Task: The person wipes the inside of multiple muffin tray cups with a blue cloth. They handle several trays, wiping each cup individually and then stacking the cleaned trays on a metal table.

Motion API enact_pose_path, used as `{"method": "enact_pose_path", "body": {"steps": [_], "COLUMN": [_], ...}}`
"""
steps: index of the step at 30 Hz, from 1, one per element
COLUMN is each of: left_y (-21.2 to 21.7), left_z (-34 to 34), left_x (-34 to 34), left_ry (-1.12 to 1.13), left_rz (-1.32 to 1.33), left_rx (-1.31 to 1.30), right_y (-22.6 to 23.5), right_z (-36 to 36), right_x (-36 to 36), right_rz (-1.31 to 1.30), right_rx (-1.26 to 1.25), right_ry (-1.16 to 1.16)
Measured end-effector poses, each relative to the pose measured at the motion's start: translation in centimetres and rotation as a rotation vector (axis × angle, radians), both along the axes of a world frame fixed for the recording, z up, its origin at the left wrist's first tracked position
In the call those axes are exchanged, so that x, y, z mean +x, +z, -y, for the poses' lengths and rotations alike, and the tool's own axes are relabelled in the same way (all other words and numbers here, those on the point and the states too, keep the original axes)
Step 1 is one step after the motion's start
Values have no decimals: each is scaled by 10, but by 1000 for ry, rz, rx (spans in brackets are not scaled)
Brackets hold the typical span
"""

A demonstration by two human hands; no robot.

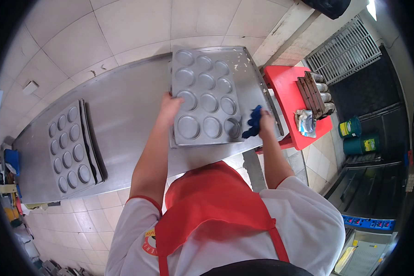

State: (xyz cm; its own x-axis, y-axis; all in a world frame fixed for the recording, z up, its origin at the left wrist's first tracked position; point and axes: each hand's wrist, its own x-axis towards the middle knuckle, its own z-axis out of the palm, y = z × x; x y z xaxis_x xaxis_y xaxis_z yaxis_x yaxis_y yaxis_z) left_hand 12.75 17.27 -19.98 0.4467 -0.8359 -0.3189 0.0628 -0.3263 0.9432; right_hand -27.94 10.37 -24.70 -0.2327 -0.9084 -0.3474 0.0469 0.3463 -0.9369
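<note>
A grey metal muffin pan (pixel 198 108) with several round shallow cups lies on the steel table, its edges slightly blurred. Under it, the rim of at least one more pan shows at the left and near sides. My left hand (pixel 171 108) is closed on the pan's left edge; most of its fingers are hidden. To the right of the pan, my right hand (pixel 266 123) grips a bunched dark blue cloth (pixel 253 122) close to the pan's right side. The cups that I can see into hold nothing.
More muffin pans (pixel 65 138) sit stacked at the left of the steel table (pixel 129 106). Light crumbs or scraps dot its far right corner. A red table (pixel 280 83) stands to the right, bearing dark metal moulds (pixel 313 94) and a crumpled bag (pixel 304 123). Green buckets (pixel 349 127) stand beyond.
</note>
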Motion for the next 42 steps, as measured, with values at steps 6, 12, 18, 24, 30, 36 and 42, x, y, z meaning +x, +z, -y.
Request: {"method": "enact_pose_path", "body": {"steps": [6,12,18,24,30,36,42], "left_y": [36,165,251,208,201,215,218], "left_z": [33,-54,-90,-96,-77,-72,-77], "left_x": [20,144,135,128,88,49,22], "left_ry": [-194,-127,-196,-108,-197,-349,-406], "left_rz": [48,477,529,830,763,752,829], "left_rx": [-1,-178,-87,61,-29,-8,-8], "right_y": [88,55,28,19,40,46,102], "right_z": [-27,-58,-88,-30,26,32,46], "right_x": [-21,70,253,258,159,151,178], "right_rz": [340,-359,-719,-933,-350,-137,-292], "right_rx": [-174,-313,-860,-515,-201,-504,-522], "right_ry": [19,415,1454,1540,877,595,560]}}
